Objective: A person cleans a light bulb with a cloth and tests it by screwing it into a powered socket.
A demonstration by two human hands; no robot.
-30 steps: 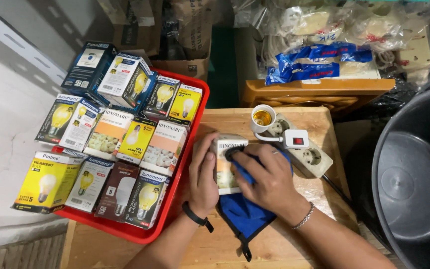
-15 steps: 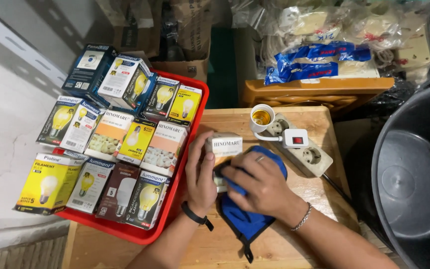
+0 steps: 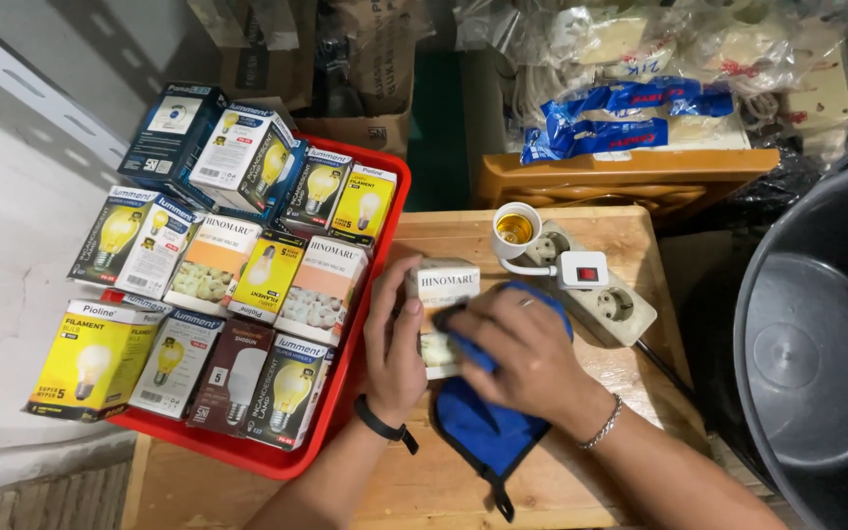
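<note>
Bulb box [image 3: 441, 299], a small pale carton, is lying near the middle of the wooden table [image 3: 630, 236], just beside the red tray [image 3: 390, 211]. Left hand [image 3: 393, 339] is gripping its left side, steadying it. Right hand [image 3: 522, 348] is pressing a blue cloth [image 3: 483, 432] over the box's lower part, fingers curled on the fabric, so the wiping looks to be underway with the top end uncovered. Many other bulb boxes [image 3: 213, 265] are sitting packed in the tray. A power strip [image 3: 606, 299] with a lamp socket [image 3: 515, 226] is lying near the far edge.
</note>
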